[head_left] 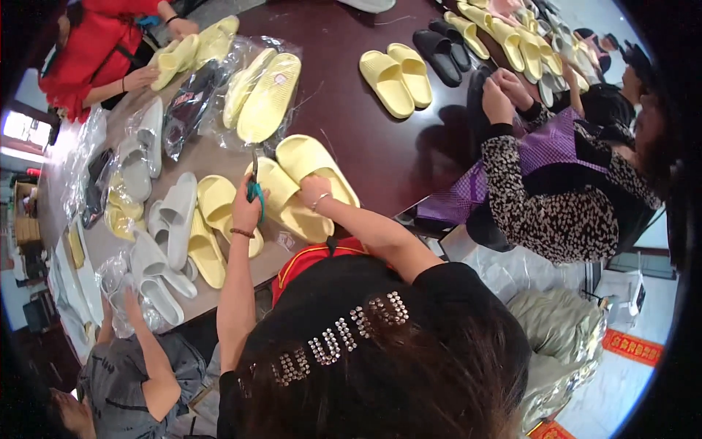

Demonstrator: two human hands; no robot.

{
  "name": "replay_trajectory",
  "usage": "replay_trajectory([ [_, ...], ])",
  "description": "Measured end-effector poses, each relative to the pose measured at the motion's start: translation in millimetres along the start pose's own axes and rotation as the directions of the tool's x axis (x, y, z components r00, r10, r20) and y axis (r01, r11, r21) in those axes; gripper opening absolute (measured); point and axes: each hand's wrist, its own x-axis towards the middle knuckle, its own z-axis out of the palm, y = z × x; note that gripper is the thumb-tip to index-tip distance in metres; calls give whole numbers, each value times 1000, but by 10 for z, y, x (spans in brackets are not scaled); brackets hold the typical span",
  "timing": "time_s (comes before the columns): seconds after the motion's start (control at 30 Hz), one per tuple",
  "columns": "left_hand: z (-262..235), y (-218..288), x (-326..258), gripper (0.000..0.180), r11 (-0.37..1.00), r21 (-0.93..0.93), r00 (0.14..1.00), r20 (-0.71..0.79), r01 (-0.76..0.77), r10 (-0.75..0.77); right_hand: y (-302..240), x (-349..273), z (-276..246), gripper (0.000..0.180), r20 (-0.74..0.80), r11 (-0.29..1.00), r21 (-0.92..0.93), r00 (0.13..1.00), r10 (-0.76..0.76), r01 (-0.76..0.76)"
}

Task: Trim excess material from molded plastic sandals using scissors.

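Teal-handled scissors (256,193) are in my left hand (246,208), blades pointing away from me. My fingers close around their handles beside a pair of yellow slippers. My right hand (316,189) is curled at the foot opening of the nearer yellow slipper (276,192), its fingertips partly hidden there. The other yellow slipper (300,156) of the pair lies against it on the right. Just beyond the scissors, another yellow pair (269,99) rests in a clear plastic bag. A small white paper tag (285,240) lies near the table's front edge.
More yellow slippers (207,252) and grey slippers (162,274) crowd the left side. Bagged grey and dark pairs lie beyond. Across the brown table (344,84) sit yellow (397,79) and black slippers (439,55). Co-workers handle slippers at far left, near left and right.
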Motion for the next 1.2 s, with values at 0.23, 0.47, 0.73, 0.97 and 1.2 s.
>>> replay_trajectory([
  [0.23,20,594,-310,39,803,-596,990,-119,-8,-79,276,-279,-490,16,-231,982,-175,967,-106,66],
  [0.47,-13,1066,-828,38,520,-827,960,278,214,47,235,-426,-713,22,-421,924,-156,823,-381,348],
  [0.73,130,1019,-982,39,393,-838,916,399,378,-29,160,-629,-682,27,-394,915,-217,827,-400,339],
  [0.97,46,772,-994,35,244,-923,955,289,297,-67,-132,-814,-549,26,-430,894,-137,788,-441,426],
  [1.2,-272,424,-819,30,312,-949,984,-4,52,-178,43,-719,-290,8,-239,955,-234,941,-239,183],
])
